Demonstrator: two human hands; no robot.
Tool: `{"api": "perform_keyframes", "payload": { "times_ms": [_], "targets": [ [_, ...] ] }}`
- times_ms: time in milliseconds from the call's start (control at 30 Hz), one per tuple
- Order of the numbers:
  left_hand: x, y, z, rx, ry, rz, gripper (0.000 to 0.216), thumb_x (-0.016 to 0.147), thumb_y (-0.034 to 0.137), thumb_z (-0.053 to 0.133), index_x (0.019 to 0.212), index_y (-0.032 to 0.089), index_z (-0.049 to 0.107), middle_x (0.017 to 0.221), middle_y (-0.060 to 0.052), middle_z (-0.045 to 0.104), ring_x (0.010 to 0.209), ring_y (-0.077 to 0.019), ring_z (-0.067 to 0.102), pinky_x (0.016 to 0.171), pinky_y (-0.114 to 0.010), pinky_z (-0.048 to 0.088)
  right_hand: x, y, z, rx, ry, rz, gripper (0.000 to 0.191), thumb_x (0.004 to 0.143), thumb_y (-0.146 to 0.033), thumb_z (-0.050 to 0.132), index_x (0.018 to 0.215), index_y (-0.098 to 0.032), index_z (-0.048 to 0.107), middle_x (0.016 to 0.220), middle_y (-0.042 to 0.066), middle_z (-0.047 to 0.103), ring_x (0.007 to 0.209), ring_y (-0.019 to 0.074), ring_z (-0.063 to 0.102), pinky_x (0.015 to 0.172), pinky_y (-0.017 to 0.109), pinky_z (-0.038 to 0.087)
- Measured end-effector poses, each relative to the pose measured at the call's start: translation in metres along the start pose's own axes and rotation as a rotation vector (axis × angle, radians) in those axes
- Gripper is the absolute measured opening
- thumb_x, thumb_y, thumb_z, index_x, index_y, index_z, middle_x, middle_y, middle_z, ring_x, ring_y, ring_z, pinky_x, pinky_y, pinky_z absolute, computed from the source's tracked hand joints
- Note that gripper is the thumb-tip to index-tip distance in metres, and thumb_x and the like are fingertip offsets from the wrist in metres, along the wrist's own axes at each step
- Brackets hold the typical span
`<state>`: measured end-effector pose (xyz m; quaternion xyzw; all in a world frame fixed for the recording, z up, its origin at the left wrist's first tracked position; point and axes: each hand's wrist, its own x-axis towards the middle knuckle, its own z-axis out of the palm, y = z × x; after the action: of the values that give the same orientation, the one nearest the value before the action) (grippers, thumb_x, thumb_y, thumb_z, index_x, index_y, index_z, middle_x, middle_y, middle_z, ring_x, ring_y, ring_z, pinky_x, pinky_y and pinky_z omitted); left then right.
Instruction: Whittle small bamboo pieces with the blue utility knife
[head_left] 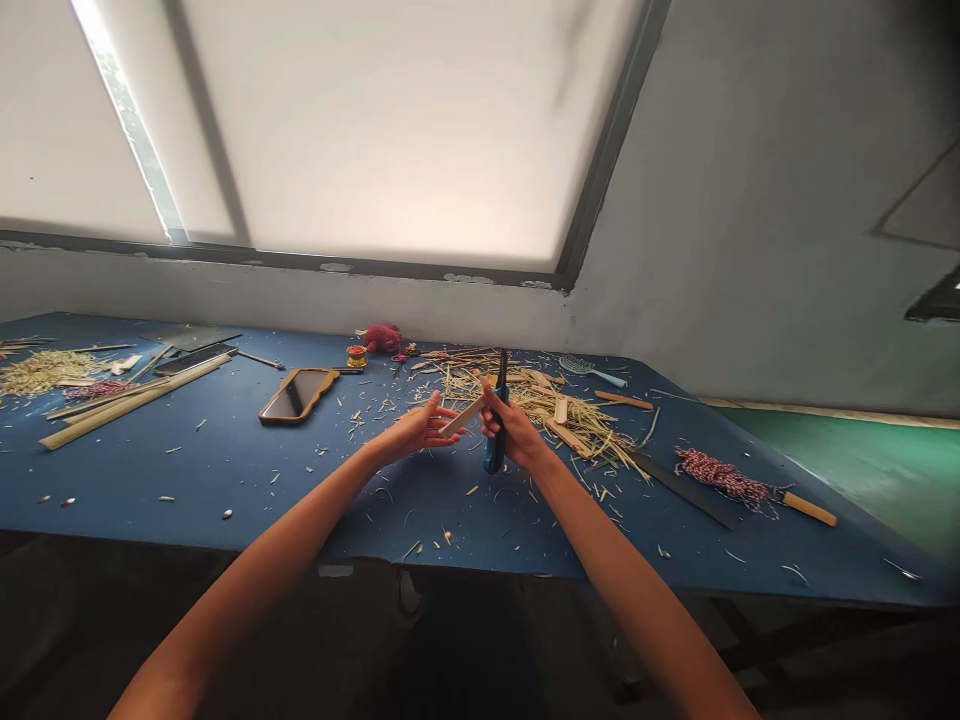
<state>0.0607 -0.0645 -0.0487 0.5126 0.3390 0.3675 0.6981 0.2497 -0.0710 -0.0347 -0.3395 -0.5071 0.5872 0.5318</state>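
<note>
Over the middle of the blue table, my right hand is closed around an upright hand tool with a blue handle and a narrow dark head; its exact kind is hard to make out. A flat, pale bamboo strip slants down to the left from the fingers of the same hand. Its lower end reaches the fingers of my left hand, which are spread apart and not wrapped round it. Behind my hands lies a heap of thin bamboo shavings with some wider flat pieces.
Right of the heap lie a long dark blade and a red-and-white cord bundle. A pale blue hairbrush lies at the back. Left are a wood-framed mirror, long bamboo pieces and more shavings. Small chips litter the blue table.
</note>
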Motion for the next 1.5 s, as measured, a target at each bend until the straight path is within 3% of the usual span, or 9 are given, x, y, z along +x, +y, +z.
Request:
{"api": "perform_keyframes", "payload": {
  "times_ms": [100, 167, 400, 633, 733, 900, 1133, 1233, 1500],
  "targets": [
    [-0.004, 0.0, 0.005, 0.079, -0.146, -0.048, 0.058, 0.084, 0.064, 0.042, 0.102, 0.014, 0.066, 0.089, -0.01, 0.066, 0.072, -0.0143, 0.06, 0.068, -0.028, 0.048, 0.0, 0.006, 0.003, -0.092, -0.004, -0.01, 0.051, 0.06, -0.068, 0.067, 0.065, -0.021, 0.049, 0.054, -0.007, 0.04, 0.043, 0.0057, 0.03, 0.041, 0.023, 0.032],
    [-0.004, -0.001, 0.007, 0.138, -0.162, -0.04, 0.053, 0.084, 0.062, 0.045, 0.098, 0.015, 0.067, 0.077, -0.004, 0.061, 0.058, -0.0082, 0.049, 0.056, -0.023, 0.04, 0.001, 0.01, 0.003, -0.166, 0.012, -0.033, 0.052, 0.063, -0.071, 0.062, 0.065, -0.021, 0.049, 0.055, -0.006, 0.043, 0.043, 0.0062, 0.034, 0.042, 0.024, 0.034],
    [0.002, -0.002, 0.001, 0.134, -0.033, 0.128, 0.039, 0.078, 0.054, 0.061, 0.078, 0.016, 0.053, 0.067, 0.004, 0.041, 0.049, -0.0031, 0.028, 0.045, -0.018, 0.021, -0.001, 0.015, 0.004, -0.522, 0.184, -0.252, 0.05, 0.08, -0.07, 0.042, 0.081, -0.022, 0.053, 0.064, -0.001, 0.055, 0.052, 0.0115, 0.053, 0.054, 0.025, 0.041],
    [0.008, -0.005, 0.001, 0.224, 0.114, 0.283, 0.047, 0.079, 0.061, 0.053, 0.083, 0.015, 0.055, 0.066, 0.003, 0.043, 0.053, -0.0051, 0.037, 0.049, -0.018, 0.031, -0.009, 0.009, 0.003, -0.859, 0.174, -0.444, 0.039, 0.09, -0.058, 0.039, 0.082, -0.023, 0.053, 0.066, 0.0, 0.055, 0.057, 0.0137, 0.051, 0.059, 0.025, 0.033],
    [0.01, -0.006, 0.0, 0.317, 0.147, 0.349, 0.046, 0.082, 0.061, 0.048, 0.082, 0.015, 0.052, 0.065, 0.002, 0.046, 0.049, -0.0054, 0.037, 0.046, -0.018, 0.029, -0.01, 0.006, 0.003, -1.046, 0.176, -0.505, 0.037, 0.091, -0.056, 0.04, 0.086, -0.022, 0.055, 0.073, 0.002, 0.06, 0.065, 0.0158, 0.055, 0.059, 0.025, 0.03],
    [0.011, -0.006, -0.003, 0.354, 0.237, 0.418, 0.042, 0.086, 0.057, 0.044, 0.081, 0.016, 0.051, 0.059, 0.006, 0.038, 0.047, -0.0055, 0.031, 0.044, -0.017, 0.025, -0.011, 0.002, 0.004, -1.488, 0.199, -0.583, 0.041, 0.096, -0.052, 0.028, 0.091, -0.021, 0.056, 0.082, 0.004, 0.066, 0.072, 0.0169, 0.061, 0.057, 0.024, 0.028],
    [0.01, -0.007, -0.008, 0.649, 0.423, 0.541, 0.04, 0.092, 0.049, 0.038, 0.09, 0.015, 0.06, 0.06, 0.003, 0.043, 0.053, -0.0083, 0.038, 0.049, -0.019, 0.03, -0.013, 0.005, 0.005, -1.61, 0.201, -0.479, 0.046, 0.095, -0.056, 0.024, 0.107, -0.024, 0.055, 0.099, 0.004, 0.067, 0.073, 0.0162, 0.064, 0.05, 0.024, 0.025],
    [0.01, -0.007, -0.007, 0.659, 0.423, 0.544, 0.041, 0.093, 0.049, 0.037, 0.096, 0.016, 0.061, 0.064, 0.001, 0.048, 0.054, -0.0086, 0.042, 0.048, -0.019, 0.032, -0.014, 0.005, 0.006, -1.624, 0.216, -0.474, 0.051, 0.094, -0.058, 0.021, 0.111, -0.023, 0.054, 0.102, 0.005, 0.066, 0.073, 0.0164, 0.063, 0.051, 0.024, 0.026],
    [0.006, -0.004, 0.002, 0.493, 0.364, 0.478, 0.039, 0.091, 0.051, 0.039, 0.087, 0.014, 0.053, 0.077, -0.006, 0.062, 0.063, -0.0121, 0.06, 0.05, -0.022, 0.048, -0.015, 0.004, 0.009, -1.586, 0.199, -0.447, 0.055, 0.094, -0.059, 0.017, 0.1, -0.019, 0.055, 0.088, 0.007, 0.068, 0.078, 0.0179, 0.062, 0.054, 0.024, 0.025]
  ]
}}
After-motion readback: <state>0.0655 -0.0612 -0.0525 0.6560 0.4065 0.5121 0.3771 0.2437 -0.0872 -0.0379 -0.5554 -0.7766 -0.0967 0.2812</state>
